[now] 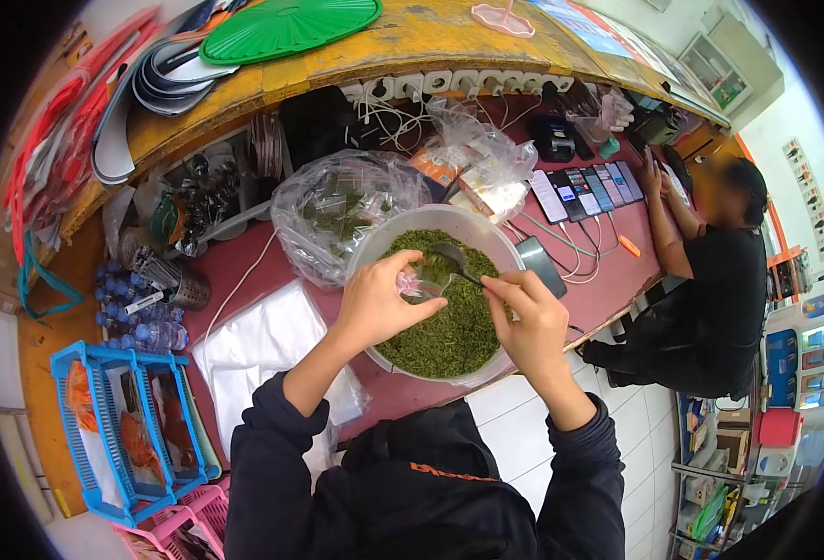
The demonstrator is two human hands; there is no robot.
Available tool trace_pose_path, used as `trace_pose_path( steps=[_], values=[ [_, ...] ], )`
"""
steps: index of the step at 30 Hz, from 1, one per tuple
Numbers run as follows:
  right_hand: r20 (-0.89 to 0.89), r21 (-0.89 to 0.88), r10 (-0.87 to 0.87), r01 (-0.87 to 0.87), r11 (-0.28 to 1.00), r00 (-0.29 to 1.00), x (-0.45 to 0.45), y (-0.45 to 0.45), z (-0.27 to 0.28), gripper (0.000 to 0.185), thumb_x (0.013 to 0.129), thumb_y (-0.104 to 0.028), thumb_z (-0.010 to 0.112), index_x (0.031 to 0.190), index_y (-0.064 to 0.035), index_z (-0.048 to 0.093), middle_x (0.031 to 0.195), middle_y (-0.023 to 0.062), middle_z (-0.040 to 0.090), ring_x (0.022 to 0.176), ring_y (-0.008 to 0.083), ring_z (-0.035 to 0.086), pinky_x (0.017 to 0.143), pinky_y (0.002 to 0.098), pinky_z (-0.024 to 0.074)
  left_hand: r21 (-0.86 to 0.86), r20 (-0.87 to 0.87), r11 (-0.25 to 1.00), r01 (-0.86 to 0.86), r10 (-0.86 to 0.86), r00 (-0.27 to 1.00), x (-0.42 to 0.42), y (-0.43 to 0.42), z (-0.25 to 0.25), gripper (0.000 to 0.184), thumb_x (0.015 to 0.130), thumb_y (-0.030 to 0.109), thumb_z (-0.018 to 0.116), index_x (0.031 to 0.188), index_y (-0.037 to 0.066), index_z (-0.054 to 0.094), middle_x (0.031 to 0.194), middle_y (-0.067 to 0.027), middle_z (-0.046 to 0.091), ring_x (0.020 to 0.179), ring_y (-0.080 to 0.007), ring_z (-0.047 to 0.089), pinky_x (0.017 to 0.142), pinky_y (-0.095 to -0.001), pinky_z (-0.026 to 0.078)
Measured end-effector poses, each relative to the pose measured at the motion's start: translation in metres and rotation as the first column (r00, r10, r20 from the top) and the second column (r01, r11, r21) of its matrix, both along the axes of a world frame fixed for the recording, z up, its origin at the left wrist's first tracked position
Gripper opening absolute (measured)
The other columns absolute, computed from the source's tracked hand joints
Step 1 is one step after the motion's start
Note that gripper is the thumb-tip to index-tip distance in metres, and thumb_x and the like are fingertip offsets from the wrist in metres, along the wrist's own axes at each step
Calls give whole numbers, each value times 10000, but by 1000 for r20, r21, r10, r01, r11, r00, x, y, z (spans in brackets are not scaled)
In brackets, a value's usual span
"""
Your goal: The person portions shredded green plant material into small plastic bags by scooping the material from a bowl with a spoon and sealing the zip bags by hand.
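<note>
A round translucent tub full of dry, finely chopped green herb stands before me. Over its middle, my left hand is closed on the edge of a small clear plastic bag, thumb and fingers at its mouth. My right hand pinches the handle of a dark spoon, whose bowl is at the bag's upper side. How much herb is in the spoon or bag I cannot make out. Behind the tub's left side sits a large clear bag of small filled packets.
White plastic bags lie on the red table to the left, near blue baskets and water bottles. Several phones with cables lie to the right. Another person sits there, holding a phone. A wooden shelf overhangs the back.
</note>
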State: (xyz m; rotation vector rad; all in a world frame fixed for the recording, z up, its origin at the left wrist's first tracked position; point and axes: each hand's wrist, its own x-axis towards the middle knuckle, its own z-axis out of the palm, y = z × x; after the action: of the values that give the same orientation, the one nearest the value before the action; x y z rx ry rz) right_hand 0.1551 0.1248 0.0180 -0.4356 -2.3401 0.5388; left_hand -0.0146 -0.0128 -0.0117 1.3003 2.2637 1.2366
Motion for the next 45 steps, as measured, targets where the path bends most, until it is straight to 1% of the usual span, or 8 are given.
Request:
trace_pose_path(
  steps=[7, 13, 18, 22, 26, 29, 32, 45],
  values=[
    [24, 418, -43, 29, 908, 999, 2, 0, 5, 248, 684, -45, 743, 919, -126, 734, 895, -8, 628, 656, 161, 570, 578, 286, 466, -32, 47, 999, -26, 28, 998, 1, 3, 2, 535, 650, 362, 834, 1070, 84, 655, 823, -104, 692, 763, -270, 685, 662, -385, 514],
    [251, 77, -45, 27, 997, 967, 13, 17, 29, 128, 738, -94, 747, 863, -86, 720, 855, 41, 632, 731, 238, 635, 636, 343, 505, 40, -98, 987, -157, 160, 982, 7, -3, 0, 523, 659, 334, 825, 1089, 100, 641, 821, -91, 687, 738, -266, 686, 631, -378, 524],
    [30, -31, 197, -196, 980, 980, -33, 1, -1, 83, 761, -97, 736, 827, -61, 701, 849, 49, 641, 767, 268, 647, 671, 376, 516, 121, -214, 981, -152, 175, 961, 32, 4, 2, 669, 641, 308, 838, 1237, 119, 600, 913, -114, 681, 773, -269, 688, 663, -367, 539],
    [160, -95, 329, -317, 944, 931, -25, 14, 3, 135, 738, -11, 749, 857, -40, 692, 923, 78, 665, 810, 275, 673, 712, 346, 532, 60, -84, 998, -22, 27, 996, -11, -12, 12, 769, 662, 317, 856, 1339, 103, 563, 908, -113, 645, 784, -250, 651, 688, -327, 518],
    [22, -237, 381, -366, 900, 924, -21, 16, 9, 105, 786, -22, 744, 877, -4, 694, 828, 73, 690, 751, 203, 674, 686, 300, 525, 408, 289, 863, 298, -432, 855, -41, -1, -18, 220, 835, 127, 751, 1032, 31, 735, 932, -58, 671, 762, -135, 624, 677, -258, 487],
    [-72, -724, 208, -194, 662, 976, -19, 9, 1, 105, 839, -62, 741, 880, 20, 689, 794, 33, 680, 722, 97, 628, 655, 238, 492, 380, 402, 893, 240, -393, 827, -30, -3, -4, 128, 872, 59, 702, 976, -6, 738, 881, -56, 687, 773, -94, 625, 679, -225, 487],
    [-49, -799, 228, -175, 576, 973, -13, 12, -9, 97, 856, -68, 724, 901, 16, 704, 788, 20, 684, 711, 61, 593, 648, 237, 475, 409, 477, 896, 173, -371, 796, -20, 1, -4, 132, 879, 54, 693, 975, -29, 730, 849, -63, 691, 766, -87, 628, 672, -217, 485],
    [-107, -510, 253, -271, 816, 962, -2, 2, -7, 52, 801, -25, 702, 804, 0, 656, 694, 48, 605, 601, 113, 557, 551, 255, 434, 403, 311, 906, 134, -273, 910, 3, -2, 0, 84, 879, 22, 680, 934, -33, 710, 843, -68, 675, 756, -105, 612, 674, -236, 471]
  ],
)
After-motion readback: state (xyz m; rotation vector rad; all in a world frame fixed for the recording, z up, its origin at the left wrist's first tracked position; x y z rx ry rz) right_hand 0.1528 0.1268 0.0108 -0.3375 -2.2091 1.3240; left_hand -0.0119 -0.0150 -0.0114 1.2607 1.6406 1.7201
